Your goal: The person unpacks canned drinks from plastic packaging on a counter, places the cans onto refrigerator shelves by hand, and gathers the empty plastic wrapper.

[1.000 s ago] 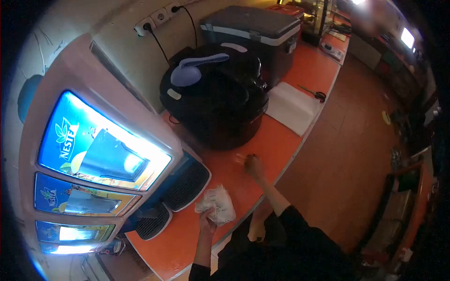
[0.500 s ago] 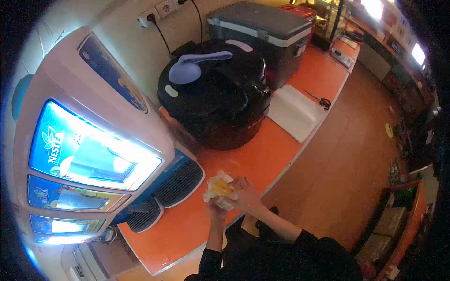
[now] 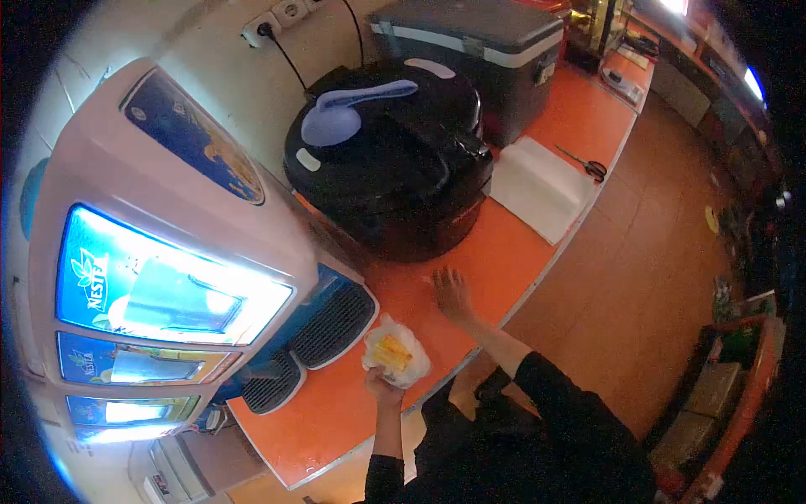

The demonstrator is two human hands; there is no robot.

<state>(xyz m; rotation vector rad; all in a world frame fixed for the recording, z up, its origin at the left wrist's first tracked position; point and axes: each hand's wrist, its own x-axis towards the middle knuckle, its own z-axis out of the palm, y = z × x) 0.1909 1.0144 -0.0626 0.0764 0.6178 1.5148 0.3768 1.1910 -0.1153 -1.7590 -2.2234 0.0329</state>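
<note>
My left hand (image 3: 384, 387) is closed on the lower edge of a crumpled white wrapper (image 3: 410, 343). Yellow food (image 3: 391, 353) shows in the open middle of it; its exact kind is too blurred to tell. The bundle is above the orange counter (image 3: 336, 422), beside the drip trays. My right hand (image 3: 452, 294), away from the wrapper, is over the counter in front of the black rice cooker (image 3: 395, 193). Its fingers are spread and nothing is in them.
On the left a lit drink dispenser (image 3: 193, 168) stands with black drip trays (image 3: 337, 328). A lilac rice paddle (image 3: 336, 124) lies on the cooker's lid. White sheets (image 3: 541, 189), scissors (image 3: 594, 170) and a grey cooler box (image 3: 470, 34) are farther along the counter.
My right hand has let go of the wrapped food and moved up and away toward the cooker. The wrapper stays in my left hand, with more of the yellow food showing.
</note>
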